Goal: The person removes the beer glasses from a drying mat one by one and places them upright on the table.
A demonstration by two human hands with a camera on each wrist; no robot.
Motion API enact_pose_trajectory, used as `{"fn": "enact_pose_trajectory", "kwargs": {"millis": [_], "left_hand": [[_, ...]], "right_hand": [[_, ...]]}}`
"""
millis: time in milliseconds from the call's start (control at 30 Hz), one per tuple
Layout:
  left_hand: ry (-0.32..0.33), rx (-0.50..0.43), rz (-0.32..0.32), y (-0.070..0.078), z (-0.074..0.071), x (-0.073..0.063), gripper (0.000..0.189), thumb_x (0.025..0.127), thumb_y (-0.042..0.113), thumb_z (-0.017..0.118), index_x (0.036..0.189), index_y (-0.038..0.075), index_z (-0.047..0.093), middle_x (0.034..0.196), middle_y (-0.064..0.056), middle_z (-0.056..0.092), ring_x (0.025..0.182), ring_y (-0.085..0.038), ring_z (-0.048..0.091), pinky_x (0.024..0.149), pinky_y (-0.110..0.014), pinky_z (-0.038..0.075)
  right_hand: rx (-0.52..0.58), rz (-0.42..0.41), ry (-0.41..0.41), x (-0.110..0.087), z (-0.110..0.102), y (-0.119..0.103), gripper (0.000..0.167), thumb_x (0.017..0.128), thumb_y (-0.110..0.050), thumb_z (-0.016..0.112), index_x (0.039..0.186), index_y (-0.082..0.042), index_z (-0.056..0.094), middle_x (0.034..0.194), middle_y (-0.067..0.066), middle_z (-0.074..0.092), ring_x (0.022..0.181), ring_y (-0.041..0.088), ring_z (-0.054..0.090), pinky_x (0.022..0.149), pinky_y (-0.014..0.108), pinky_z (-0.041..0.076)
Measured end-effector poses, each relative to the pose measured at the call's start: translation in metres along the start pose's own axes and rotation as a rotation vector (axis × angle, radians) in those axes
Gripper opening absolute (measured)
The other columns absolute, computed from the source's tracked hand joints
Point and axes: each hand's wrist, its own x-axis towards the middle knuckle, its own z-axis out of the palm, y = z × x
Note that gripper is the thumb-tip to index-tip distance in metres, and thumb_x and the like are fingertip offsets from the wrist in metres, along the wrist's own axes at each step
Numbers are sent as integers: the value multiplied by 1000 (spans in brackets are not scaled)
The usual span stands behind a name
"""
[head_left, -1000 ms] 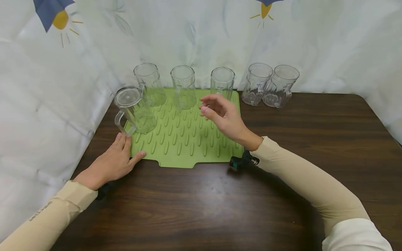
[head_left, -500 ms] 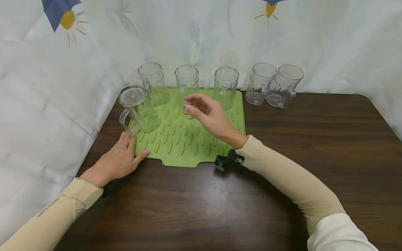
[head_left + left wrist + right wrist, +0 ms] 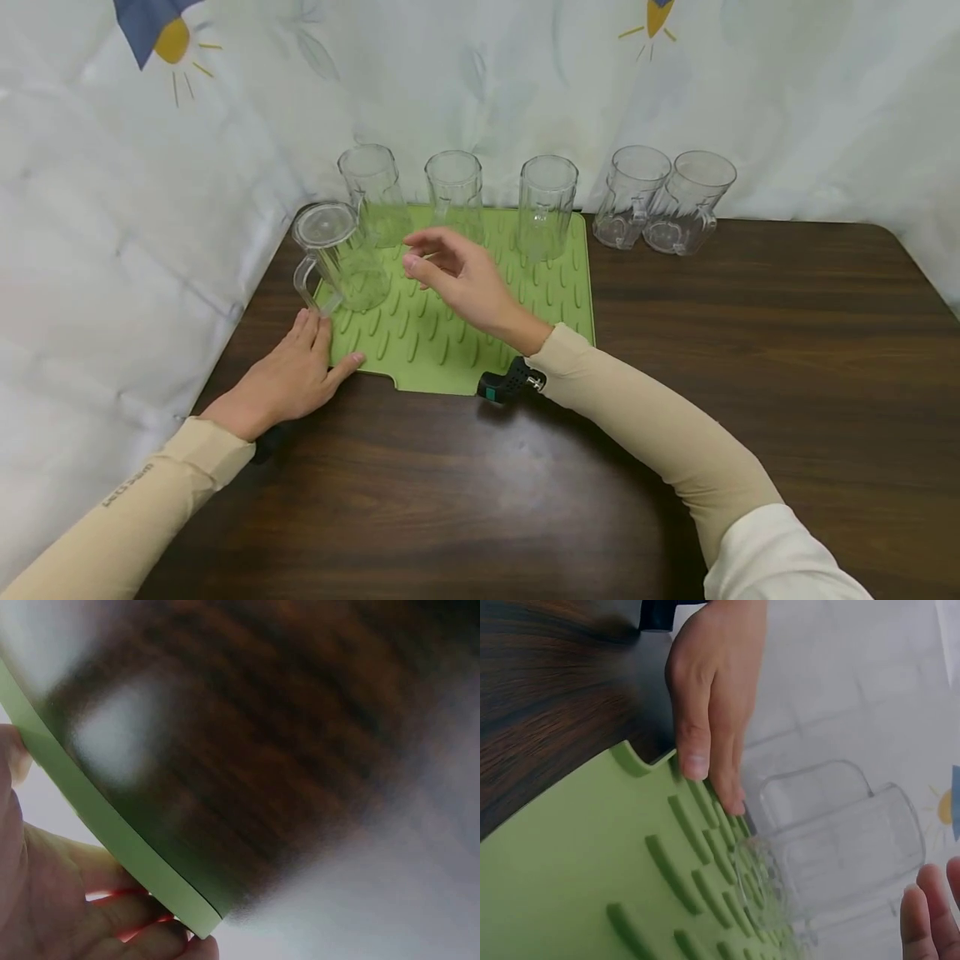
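Note:
My left hand (image 3: 288,379) lies flat at the front left corner of a green ridged drying mat (image 3: 431,379). Its fingers stretch along the mat's left edge, close to the handle of a clear glass mug (image 3: 354,271). This mug stands at the mat's left side, its solid base facing up. In the left wrist view, the fingers are against the mat's edge (image 3: 124,847). Over the middle of the mat hovers my right hand (image 3: 468,279), its fingers loosely bent and holding nothing. It is to the right of that mug, apart from it.
Along the mat's back edge stand three more clear mugs: one at left (image 3: 382,208), a middle one (image 3: 455,187) partly behind my right hand, and a right one (image 3: 546,212). Two mugs (image 3: 633,196) stand close together on the dark wooden table (image 3: 787,333). A white curtain (image 3: 480,75) hangs behind.
My right hand has moved left across the mat, from near the back right mug toward the left front mug. The left hand stays on the mat's corner. The head view has shifted slightly.

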Motion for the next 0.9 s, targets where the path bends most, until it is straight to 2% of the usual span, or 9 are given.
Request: {"fn": "enact_pose_trajectory", "kwargs": {"millis": [167,333,533,767,900], "left_hand": [[-15,-12,-5,-1,-2,0,101,108,64,31,157,-21,6,166,-43,-5,156,-59,-4,126,-70,13],[-15,-3,-6,0,-2,0,100,108,63,31,157,-21,7,165,-44,-3,156,-59,-3,126,-70,14],[-6,8,0,2,-2,0,99,109,61,32,156,-22,9,165,-45,-2,155,-60,-1,126,-70,15],[-7,18,-3,2,-3,-2,97,109,59,33,156,-22,9,165,-45,-1,156,-60,-1,127,-68,15],[5,35,7,2,-3,-3,96,110,58,33,155,-23,11,164,-46,1,155,-61,1,127,-68,16]], "right_hand": [[-8,20,-22,9,14,-3,33,105,-17,61,135,-4,61,121,14,68,102,23,72,87,35,62],[-47,48,-53,13,27,-2,31,105,-23,63,133,-11,63,123,8,70,104,14,72,89,27,61],[-45,37,-75,16,40,1,32,105,-22,63,134,-9,63,126,10,71,107,19,73,91,26,61],[-86,89,-106,18,52,3,36,105,-30,62,137,-14,63,133,1,71,117,7,69,99,18,56],[-73,120,-120,20,57,4,38,106,-32,62,139,-16,63,135,-1,70,121,6,68,101,17,55]]}}
